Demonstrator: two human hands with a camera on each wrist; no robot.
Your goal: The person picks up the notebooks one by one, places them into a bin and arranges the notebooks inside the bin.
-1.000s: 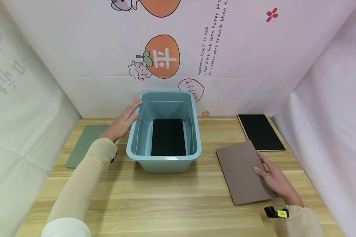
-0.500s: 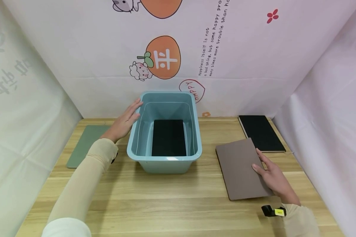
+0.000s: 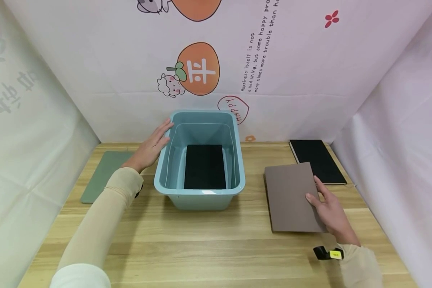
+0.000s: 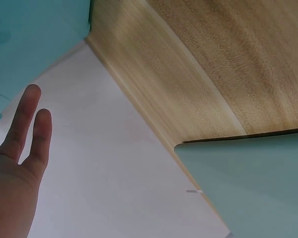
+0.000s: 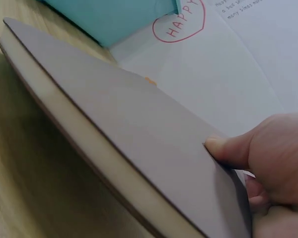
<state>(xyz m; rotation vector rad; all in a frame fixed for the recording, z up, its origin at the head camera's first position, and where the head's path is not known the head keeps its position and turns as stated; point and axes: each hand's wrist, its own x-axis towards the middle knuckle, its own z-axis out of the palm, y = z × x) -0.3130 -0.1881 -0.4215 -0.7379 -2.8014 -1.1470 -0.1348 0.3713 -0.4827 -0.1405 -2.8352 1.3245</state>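
Note:
A brown-grey notebook [image 3: 291, 200] is held at its right edge by my right hand [image 3: 331, 210], thumb on the cover and fingers beneath. In the right wrist view its cream page edges show, and its near side is raised above the wood. My left hand [image 3: 149, 150] rests with straight fingers against the left rim of a blue plastic bin [image 3: 199, 200]. Inside that bin a black notebook [image 3: 204, 168] lies flat on the bottom. The left wrist view shows two extended fingers [image 4: 26, 116] beside the bin's wall.
Another black notebook [image 3: 317, 162] lies at the back right, partly overlapped by the brown-grey one. On the left, a green notebook [image 3: 102, 176] lies partly behind the left forearm. White printed cloth [image 3: 291, 80] walls off the wooden table [image 3: 187, 248] at back and sides.
My right hand has lifted and turned the brown-grey notebook more upright in view, shifting it slightly away from me. My left hand and the bin stay in place.

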